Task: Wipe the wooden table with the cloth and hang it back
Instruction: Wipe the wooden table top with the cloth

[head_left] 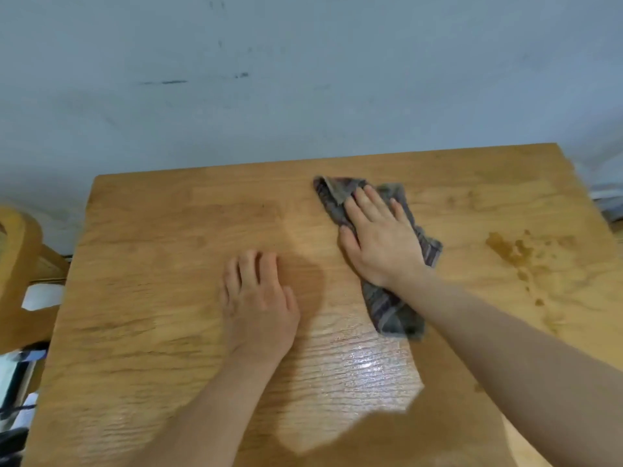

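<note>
The wooden table fills the lower part of the head view. A grey striped cloth lies on it, right of the middle, stretching from the far edge towards me. My right hand presses flat on the cloth with straight fingers. To the left of the cloth, my left hand rests palm down on the bare wood, fingers slightly bent and holding nothing. A brown wet stain marks the table at the right. A shiny damp patch lies between my forearms.
A pale blue-grey wall stands right behind the table's far edge. A wooden chair sits off the left side of the table. Blurred items show at the right edge and low on the left.
</note>
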